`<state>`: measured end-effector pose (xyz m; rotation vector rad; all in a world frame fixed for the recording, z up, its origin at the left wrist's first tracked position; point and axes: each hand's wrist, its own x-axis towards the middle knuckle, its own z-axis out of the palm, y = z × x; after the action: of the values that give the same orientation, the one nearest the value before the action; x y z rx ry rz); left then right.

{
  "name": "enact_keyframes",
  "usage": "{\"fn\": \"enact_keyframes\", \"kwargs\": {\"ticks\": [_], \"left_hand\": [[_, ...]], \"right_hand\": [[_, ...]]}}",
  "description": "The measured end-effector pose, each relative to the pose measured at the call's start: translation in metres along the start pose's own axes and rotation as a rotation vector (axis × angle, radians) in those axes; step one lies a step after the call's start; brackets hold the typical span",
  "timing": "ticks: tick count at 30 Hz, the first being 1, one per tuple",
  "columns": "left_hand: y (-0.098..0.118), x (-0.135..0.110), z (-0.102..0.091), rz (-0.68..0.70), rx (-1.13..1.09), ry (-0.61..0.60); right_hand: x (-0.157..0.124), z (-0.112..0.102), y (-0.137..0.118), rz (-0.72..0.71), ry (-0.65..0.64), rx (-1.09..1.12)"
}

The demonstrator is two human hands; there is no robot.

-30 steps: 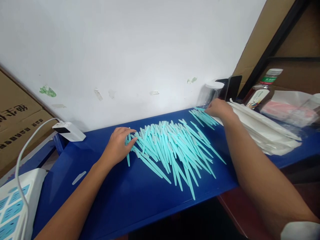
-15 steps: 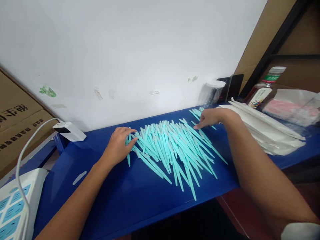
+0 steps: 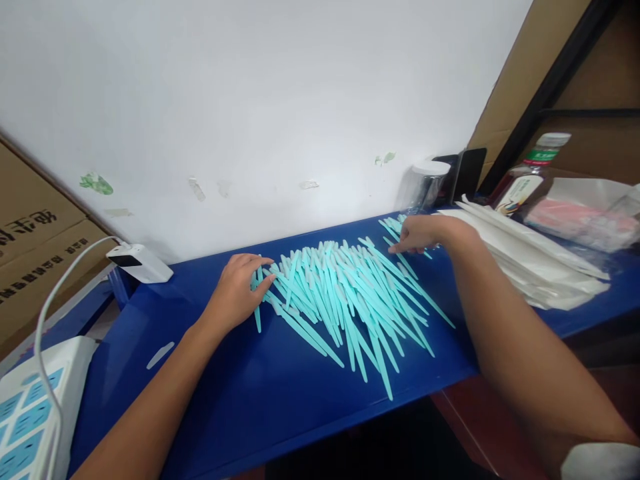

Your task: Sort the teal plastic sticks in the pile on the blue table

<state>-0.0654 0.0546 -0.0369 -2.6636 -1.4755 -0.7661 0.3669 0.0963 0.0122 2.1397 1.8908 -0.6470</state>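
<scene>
A heap of slim turquoise plastic sticks with pale, translucent-looking ends, like eyebrow razors point(image 3: 345, 287), lies fanned out on the blue tabletop point(image 3: 260, 400). At the heap's left edge rests my left hand point(image 3: 245, 283), thumb and fingers apart around the outermost razors, gripping none. My right hand point(image 3: 420, 235) is at the upper right of the heap with its fingers curled in and one digit reaching down to the razors there. Whether it pinches one is hidden. A smaller group of razors point(image 3: 390, 225) shows behind that hand.
White plastic bags point(image 3: 530, 260) lie to the right, before a dark bottle point(image 3: 520, 183) and a clear jar with white lid point(image 3: 427, 183). On the left are a white charger point(image 3: 145, 263), a power strip point(image 3: 75, 373), a cardboard box point(image 3: 35, 233) and a small clear piece point(image 3: 160, 355).
My right hand has shifted very slightly at the heap's upper right edge. My left hand and the heap look practically the same.
</scene>
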Motion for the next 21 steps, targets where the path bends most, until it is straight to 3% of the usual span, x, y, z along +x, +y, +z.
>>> {"fn": "enact_keyframes", "kwargs": {"ticks": [4,10,14,21], "left_hand": [[0.0,0.0,0.001,0.015,-0.002,0.019],[0.0,0.0,0.002,0.018,0.008,0.003],[-0.001,0.001,0.001,0.024,0.014,0.018],[-0.002,0.0,0.003,0.021,0.004,0.016]], "right_hand": [[-0.005,0.0,0.005,-0.006,-0.223,0.102],[-0.003,0.005,0.004,-0.021,-0.246,0.159],[-0.001,0.004,0.005,-0.064,-0.179,0.114],[0.011,0.004,0.006,-0.049,0.106,0.005]]}}
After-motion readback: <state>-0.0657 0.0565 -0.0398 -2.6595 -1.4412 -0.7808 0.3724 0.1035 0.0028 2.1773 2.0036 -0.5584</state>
